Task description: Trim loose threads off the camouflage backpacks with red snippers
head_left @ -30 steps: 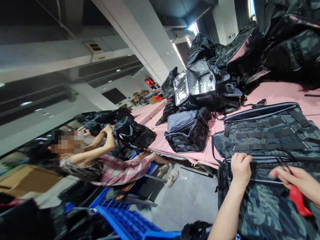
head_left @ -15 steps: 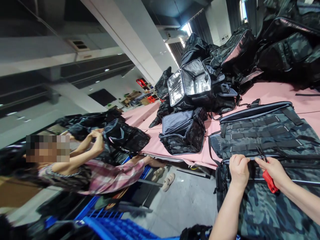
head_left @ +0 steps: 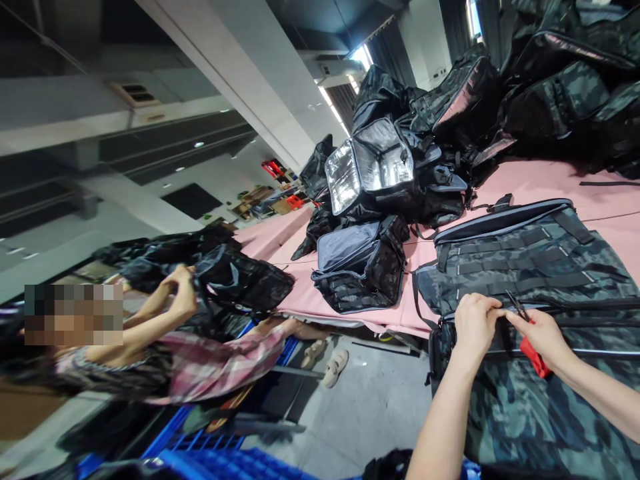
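The seam edge of a camouflage bag (head_left: 540, 267), laid on the pink table (head_left: 545, 180) at the near right, was pinched by the left hand (head_left: 473, 323). Red-handled snips (head_left: 527, 337) were gripped in the closed right hand (head_left: 543, 337), their tips just beside the left fingertips at the seam. An open bag with silver lining (head_left: 373, 163) sat farther back among piled bags. At the left, a dark bag (head_left: 240, 280) was held by another person's hands (head_left: 180, 293).
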A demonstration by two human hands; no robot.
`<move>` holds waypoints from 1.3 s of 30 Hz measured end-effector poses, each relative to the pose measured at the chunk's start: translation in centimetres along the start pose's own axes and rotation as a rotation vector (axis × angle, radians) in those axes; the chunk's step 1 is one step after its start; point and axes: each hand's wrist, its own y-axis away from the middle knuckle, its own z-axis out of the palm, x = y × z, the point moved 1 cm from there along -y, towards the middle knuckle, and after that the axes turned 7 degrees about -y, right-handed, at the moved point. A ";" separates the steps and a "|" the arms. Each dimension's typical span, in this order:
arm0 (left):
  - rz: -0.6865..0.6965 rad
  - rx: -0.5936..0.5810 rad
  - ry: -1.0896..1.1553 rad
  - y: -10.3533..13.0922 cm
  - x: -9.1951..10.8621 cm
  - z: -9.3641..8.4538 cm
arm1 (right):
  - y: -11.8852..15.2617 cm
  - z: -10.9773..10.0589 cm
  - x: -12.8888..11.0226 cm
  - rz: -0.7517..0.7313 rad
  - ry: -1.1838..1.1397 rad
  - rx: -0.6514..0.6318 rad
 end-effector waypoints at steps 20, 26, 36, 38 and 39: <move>0.061 0.344 -0.100 0.4 -0.8 2.3 | 1.9 -1.2 -2.8 -0.113 0.227 -0.228; 0.019 0.333 -0.056 0.5 -0.7 2.5 | 3.0 -3.7 -4.4 -0.341 0.582 -0.143; -0.030 0.384 0.014 0.7 -0.4 3.0 | 2.5 -3.3 -4.1 -0.586 0.994 -0.071; -0.020 0.396 0.021 0.8 -0.4 3.1 | 2.6 -3.0 -4.3 -0.628 1.041 -0.054; -0.017 0.399 0.024 0.8 -0.4 3.2 | 2.6 -2.9 -4.4 -0.645 1.058 -0.046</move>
